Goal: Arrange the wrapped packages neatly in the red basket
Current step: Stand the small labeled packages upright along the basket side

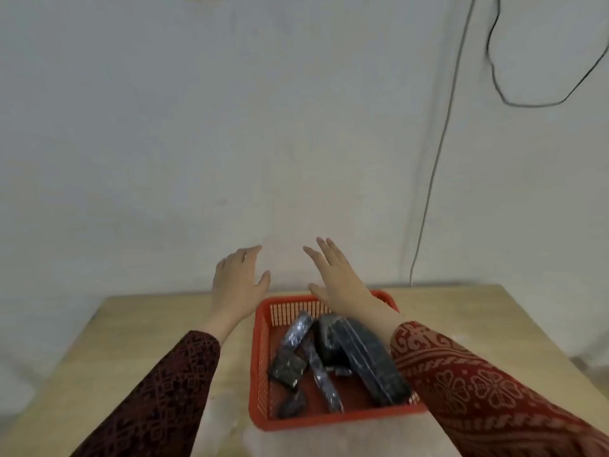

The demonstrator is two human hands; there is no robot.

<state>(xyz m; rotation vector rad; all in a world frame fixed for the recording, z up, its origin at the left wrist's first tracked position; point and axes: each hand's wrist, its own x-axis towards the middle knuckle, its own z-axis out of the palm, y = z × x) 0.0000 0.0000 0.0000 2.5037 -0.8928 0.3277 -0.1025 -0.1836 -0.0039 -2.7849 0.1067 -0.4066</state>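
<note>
Hands hovering spread wide and empty past the far rim: left hand (238, 281), right hand (336, 275). Lying jumbled and crossed inside the red slotted plastic basket (260, 364) near the wooden counter's (138, 328) front edge: dark glossy wrapped packages (359, 354). Straightening apparently remaining.

Dim, flat light, overall soft blur, wide-angle bending at edges
</note>
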